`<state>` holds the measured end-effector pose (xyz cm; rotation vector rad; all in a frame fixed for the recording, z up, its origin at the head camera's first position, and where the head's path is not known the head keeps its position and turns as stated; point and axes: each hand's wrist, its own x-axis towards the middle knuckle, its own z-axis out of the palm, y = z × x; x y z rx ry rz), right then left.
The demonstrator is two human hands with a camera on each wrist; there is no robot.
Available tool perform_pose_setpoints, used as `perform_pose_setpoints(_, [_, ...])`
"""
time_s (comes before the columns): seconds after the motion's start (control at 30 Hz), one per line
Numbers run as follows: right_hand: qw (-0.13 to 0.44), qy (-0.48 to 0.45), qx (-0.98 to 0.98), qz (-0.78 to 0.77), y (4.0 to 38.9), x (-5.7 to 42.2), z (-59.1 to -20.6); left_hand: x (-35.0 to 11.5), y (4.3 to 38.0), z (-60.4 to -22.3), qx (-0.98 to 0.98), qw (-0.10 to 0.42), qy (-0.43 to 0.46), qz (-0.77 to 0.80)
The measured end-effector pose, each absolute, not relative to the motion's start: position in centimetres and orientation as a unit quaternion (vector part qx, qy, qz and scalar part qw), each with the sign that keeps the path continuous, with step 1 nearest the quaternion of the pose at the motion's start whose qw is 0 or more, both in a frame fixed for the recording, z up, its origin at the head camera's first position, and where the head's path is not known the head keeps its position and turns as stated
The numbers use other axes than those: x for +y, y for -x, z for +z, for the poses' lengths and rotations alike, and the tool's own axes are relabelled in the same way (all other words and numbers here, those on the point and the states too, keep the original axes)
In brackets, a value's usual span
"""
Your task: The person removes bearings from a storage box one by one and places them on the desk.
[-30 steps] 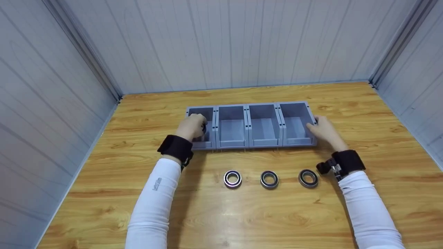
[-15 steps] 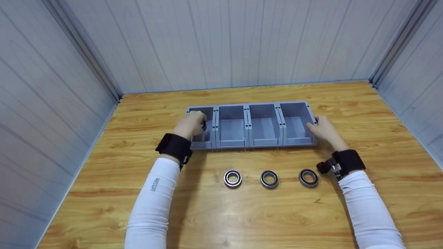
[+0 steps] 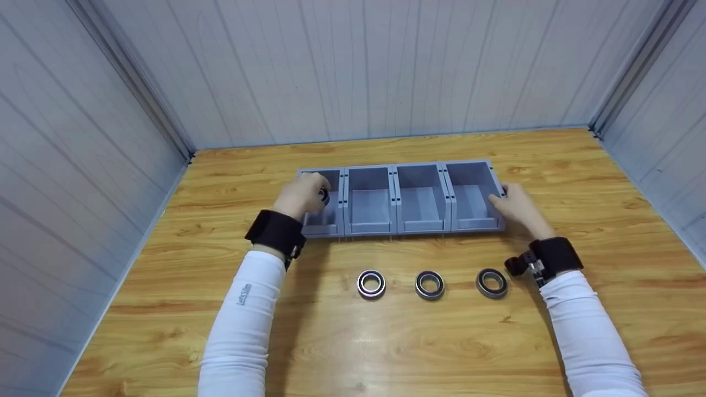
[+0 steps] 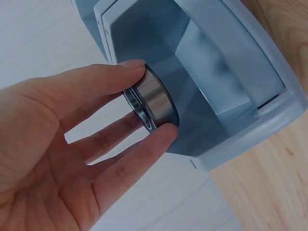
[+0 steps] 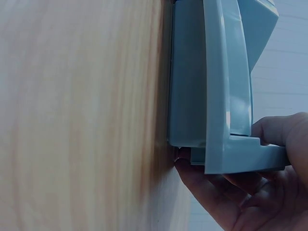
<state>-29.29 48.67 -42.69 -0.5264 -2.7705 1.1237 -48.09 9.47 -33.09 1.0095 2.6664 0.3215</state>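
In the left wrist view my left hand (image 4: pixel 91 130) pinches a ball bearing (image 4: pixel 156 101) between thumb and fingertips, its steel outer face showing. The head view places this left hand (image 3: pixel 303 194) over the leftmost bin (image 3: pixel 322 229) of a row of grey-blue plastic bins, the bearing partly hidden by the fingers. My right hand (image 3: pixel 517 207) grips the outer side wall of the rightmost bin (image 3: pixel 477 224). From the right wrist, that hand (image 5: pixel 264 192) has its thumb over the bin's wall and its fingers under the edge (image 5: pixel 216 96).
Three more bearings lie in a spaced row in front of the bins: a left one (image 3: pixel 371 284), a middle one (image 3: pixel 429 285) and a right one (image 3: pixel 492 283). They rest on a wood-grain table (image 3: pixel 419 347). Pale panel walls (image 3: pixel 353 71) enclose the back and sides.
My left hand has risen slightly and shifted a little back and to the left, the bearing still in its fingers. The right hand keeps its hold on the bin.
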Motion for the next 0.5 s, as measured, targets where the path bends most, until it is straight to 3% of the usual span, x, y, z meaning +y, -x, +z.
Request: perform_pose_setpoints(0.5, [0.057,0.174,-0.911,0.369,29.25,48.7,-42.75,9.27,48.0,-32.4,0.917,0.117,-0.367,0.104])
